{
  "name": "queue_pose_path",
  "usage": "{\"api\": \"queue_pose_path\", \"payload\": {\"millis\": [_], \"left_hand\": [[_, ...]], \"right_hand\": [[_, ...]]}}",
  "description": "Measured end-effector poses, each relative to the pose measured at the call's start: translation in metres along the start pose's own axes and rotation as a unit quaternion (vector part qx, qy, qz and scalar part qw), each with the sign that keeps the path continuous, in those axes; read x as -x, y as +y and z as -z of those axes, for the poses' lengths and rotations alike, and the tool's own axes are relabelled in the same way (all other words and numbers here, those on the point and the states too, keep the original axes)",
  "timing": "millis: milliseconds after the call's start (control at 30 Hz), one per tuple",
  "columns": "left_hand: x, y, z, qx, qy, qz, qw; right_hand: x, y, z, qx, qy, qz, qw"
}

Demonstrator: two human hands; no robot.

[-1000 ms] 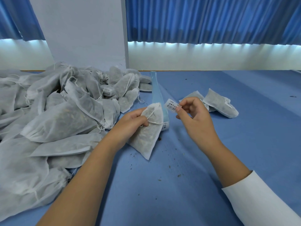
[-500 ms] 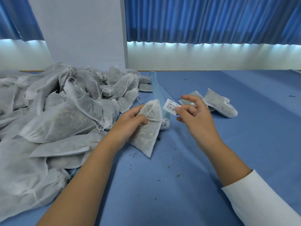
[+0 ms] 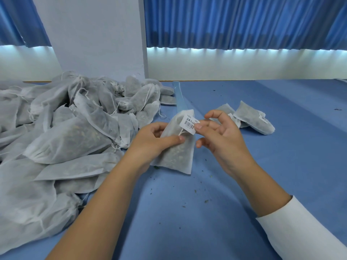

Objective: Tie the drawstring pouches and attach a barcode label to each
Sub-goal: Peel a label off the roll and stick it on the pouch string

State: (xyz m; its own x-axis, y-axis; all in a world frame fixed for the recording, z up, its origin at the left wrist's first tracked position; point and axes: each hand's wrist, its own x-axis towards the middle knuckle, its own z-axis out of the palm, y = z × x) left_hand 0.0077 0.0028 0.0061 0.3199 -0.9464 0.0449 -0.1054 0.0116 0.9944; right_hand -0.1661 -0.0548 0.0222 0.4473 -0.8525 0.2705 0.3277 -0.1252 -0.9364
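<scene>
Blue cloth covers the table (image 3: 206, 222) in the head view, with dark crumbs (image 3: 195, 191) scattered near the front. Left hand (image 3: 150, 141) grips one grey-white pouch (image 3: 174, 152) at mid-table: thumb pressed across the front, fingers curled behind, bottom edge of the pouch resting on the cloth. A white drawstring (image 3: 181, 132) shows knotted just above the thumb. Right hand (image 3: 221, 139) has its fingers bent; one fingertip holds the right edge of a barcode label (image 3: 189, 123) against the top corner of the pouch, with the thumb lower and apart from it. Cannot tell if another finger backs the label from behind. A white sleeve (image 3: 300, 231) covers the right forearm. A big heap of pouches (image 3: 65, 137) fills the left side of the table. A few labelled pouches (image 3: 253, 121) lie in a small group on the right, behind the right hand. A pale blue strip (image 3: 179, 96) runs back from the held pouch. Blue curtains (image 3: 244, 21) hang along the far wall.
</scene>
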Motion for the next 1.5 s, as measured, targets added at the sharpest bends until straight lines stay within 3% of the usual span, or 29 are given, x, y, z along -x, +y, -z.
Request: {"api": "queue_pose_path", "payload": {"millis": [300,633,1067,1333,1500], "left_hand": [[0.008,0.004,-0.008,0.028,-0.062,0.015,0.998],[0.008,0.007,-0.006,0.07,-0.031,0.04,0.996],[0.013,0.011,-0.013,0.064,-0.045,0.057,0.995],[0.019,0.018,-0.017,0.052,-0.035,0.058,0.996],[0.016,0.014,-0.021,0.006,0.04,0.016,0.999]], "right_hand": [[0.0,-0.003,-0.001,-0.034,0.037,-0.023,0.998],[0.0,-0.002,0.003,0.131,-0.014,-0.023,0.991],[-0.002,0.003,0.005,0.163,0.045,-0.014,0.986],[0.0,0.002,0.005,0.183,0.043,-0.011,0.982],[0.001,0.004,0.003,0.199,0.037,-0.013,0.979]]}}
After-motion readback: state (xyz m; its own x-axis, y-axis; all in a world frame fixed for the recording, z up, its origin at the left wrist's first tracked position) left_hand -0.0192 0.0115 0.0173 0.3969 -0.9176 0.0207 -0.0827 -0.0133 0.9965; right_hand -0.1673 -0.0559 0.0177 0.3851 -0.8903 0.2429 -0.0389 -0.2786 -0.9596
